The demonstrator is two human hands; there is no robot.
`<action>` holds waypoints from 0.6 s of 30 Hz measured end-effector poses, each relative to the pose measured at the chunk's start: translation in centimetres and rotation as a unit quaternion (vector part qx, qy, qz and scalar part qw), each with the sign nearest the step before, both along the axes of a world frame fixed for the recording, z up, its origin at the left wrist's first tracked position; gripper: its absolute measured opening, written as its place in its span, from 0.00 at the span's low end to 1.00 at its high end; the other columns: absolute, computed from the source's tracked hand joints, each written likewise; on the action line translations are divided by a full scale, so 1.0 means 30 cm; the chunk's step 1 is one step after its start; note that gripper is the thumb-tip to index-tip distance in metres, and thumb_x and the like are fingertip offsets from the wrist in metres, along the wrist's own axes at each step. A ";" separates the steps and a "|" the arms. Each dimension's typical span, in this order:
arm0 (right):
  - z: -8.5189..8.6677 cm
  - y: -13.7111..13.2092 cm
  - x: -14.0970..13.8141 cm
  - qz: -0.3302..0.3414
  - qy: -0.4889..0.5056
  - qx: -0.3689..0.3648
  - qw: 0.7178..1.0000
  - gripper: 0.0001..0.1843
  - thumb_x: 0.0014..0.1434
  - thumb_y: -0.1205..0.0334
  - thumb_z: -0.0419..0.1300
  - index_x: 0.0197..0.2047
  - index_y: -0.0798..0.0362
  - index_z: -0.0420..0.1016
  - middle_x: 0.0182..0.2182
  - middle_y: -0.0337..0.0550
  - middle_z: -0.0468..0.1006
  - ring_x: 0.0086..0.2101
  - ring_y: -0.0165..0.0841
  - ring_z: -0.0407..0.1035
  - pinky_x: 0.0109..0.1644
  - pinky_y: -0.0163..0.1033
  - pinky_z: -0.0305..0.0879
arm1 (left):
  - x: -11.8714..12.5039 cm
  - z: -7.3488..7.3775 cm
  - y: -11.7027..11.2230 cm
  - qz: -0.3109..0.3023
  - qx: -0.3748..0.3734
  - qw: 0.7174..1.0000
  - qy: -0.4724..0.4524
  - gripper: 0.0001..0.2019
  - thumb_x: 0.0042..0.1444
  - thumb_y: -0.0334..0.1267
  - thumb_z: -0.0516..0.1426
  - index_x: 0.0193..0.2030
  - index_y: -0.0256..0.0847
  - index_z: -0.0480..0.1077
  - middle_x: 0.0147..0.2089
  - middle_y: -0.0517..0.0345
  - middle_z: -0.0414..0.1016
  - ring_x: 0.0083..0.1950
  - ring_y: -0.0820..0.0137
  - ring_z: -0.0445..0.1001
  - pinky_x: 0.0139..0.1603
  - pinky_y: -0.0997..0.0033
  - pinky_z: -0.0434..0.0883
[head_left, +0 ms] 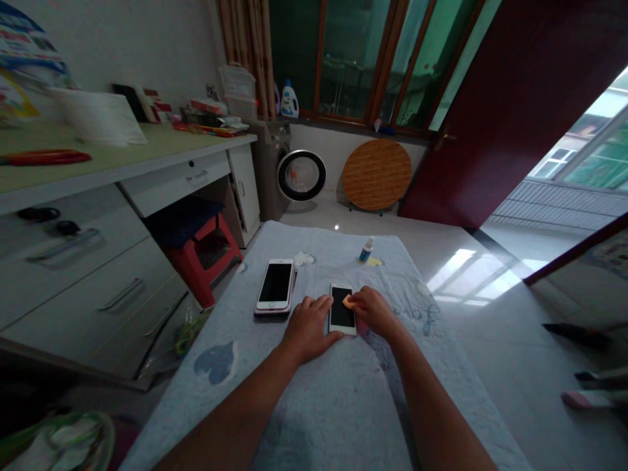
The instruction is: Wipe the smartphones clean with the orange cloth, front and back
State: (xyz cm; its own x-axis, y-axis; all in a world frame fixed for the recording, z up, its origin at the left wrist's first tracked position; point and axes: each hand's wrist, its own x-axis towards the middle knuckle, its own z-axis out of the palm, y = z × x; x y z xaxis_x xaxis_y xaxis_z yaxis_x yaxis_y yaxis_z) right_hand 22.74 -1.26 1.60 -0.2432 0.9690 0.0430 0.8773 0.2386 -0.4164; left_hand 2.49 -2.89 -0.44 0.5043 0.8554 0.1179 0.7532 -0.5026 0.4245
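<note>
A white smartphone with a dark screen lies flat on the cloth-covered table. My left hand grips its left side, fingertips on the long edge and thumb along the bottom edge. Pinched in the fingers of my right hand is a small orange sponge-like piece, pressed against the right part of the screen. To the left rests a stack of phones, topped by a larger white smartphone with its screen up. Behind the worked phone stands a small spray bottle with a blue label.
A pale blue patterned cloth covers the table. On the left are a white-drawered desk and a red stool. Beyond stand a washing machine with its round door open and a round wooden board. A dark red door is at right.
</note>
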 end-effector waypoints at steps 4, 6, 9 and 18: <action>0.052 -0.040 0.014 0.058 0.040 -0.082 0.994 0.15 0.51 0.73 0.58 0.40 0.52 0.80 0.36 0.43 0.76 0.37 0.30 0.69 0.44 0.32 0.61 | 0.000 -0.003 0.002 0.001 -0.005 1.000 0.001 0.37 0.51 0.55 0.59 0.64 0.43 0.57 0.64 0.54 0.63 0.58 0.54 0.61 0.58 0.56 0.61; 0.072 -0.056 0.013 0.070 0.049 -0.124 0.989 0.15 0.49 0.74 0.58 0.38 0.52 0.80 0.36 0.41 0.77 0.36 0.30 0.70 0.42 0.32 0.62 | 0.000 -0.004 0.002 0.000 -0.005 1.000 -0.001 0.37 0.51 0.56 0.58 0.65 0.43 0.56 0.65 0.53 0.62 0.58 0.54 0.61 0.59 0.56 0.61; 0.089 -0.070 0.009 0.085 0.069 -0.178 0.978 0.15 0.46 0.75 0.58 0.36 0.52 0.80 0.34 0.40 0.77 0.32 0.29 0.69 0.37 0.31 0.62 | 0.000 -0.006 0.002 -0.002 -0.004 1.000 0.000 0.36 0.52 0.55 0.58 0.65 0.43 0.56 0.65 0.53 0.62 0.59 0.54 0.61 0.59 0.56 0.61; 0.058 -0.041 0.025 0.049 0.054 -0.133 0.988 0.15 0.47 0.72 0.59 0.38 0.52 0.79 0.35 0.41 0.76 0.33 0.30 0.69 0.38 0.31 0.61 | -0.003 -0.010 0.010 -0.011 -0.011 1.000 0.006 0.36 0.51 0.55 0.58 0.65 0.44 0.56 0.66 0.53 0.61 0.60 0.54 0.61 0.59 0.55 0.61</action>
